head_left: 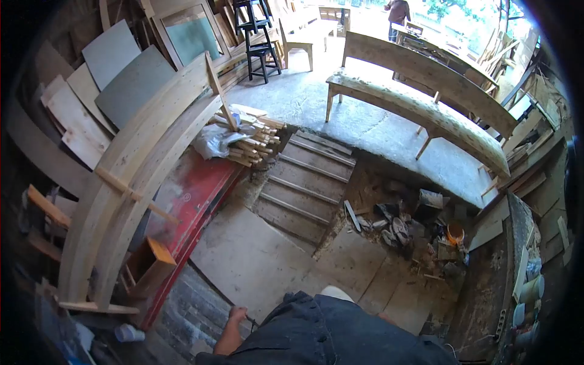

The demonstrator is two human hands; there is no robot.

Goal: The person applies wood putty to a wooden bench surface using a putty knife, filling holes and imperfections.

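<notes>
My left hand point(238, 314) is low in the view, beside the dark shirt I wear, with its fingers closed round a thin dark item point(251, 320) that I cannot make out. Below it lies the pale board floor point(243, 261). Only a small bit of skin at the right edge of my shirt may belong to my right hand; its fingers are hidden.
A slatted ramp point(304, 179) rises ahead to the concrete floor. Long wooden benches stand at left point(131, 176) and upper right point(420, 109). Sticks point(258, 143) lie on a red surface point(188, 201). Scraps point(401, 231) lie right of the ramp. A person point(398, 12) stands far back.
</notes>
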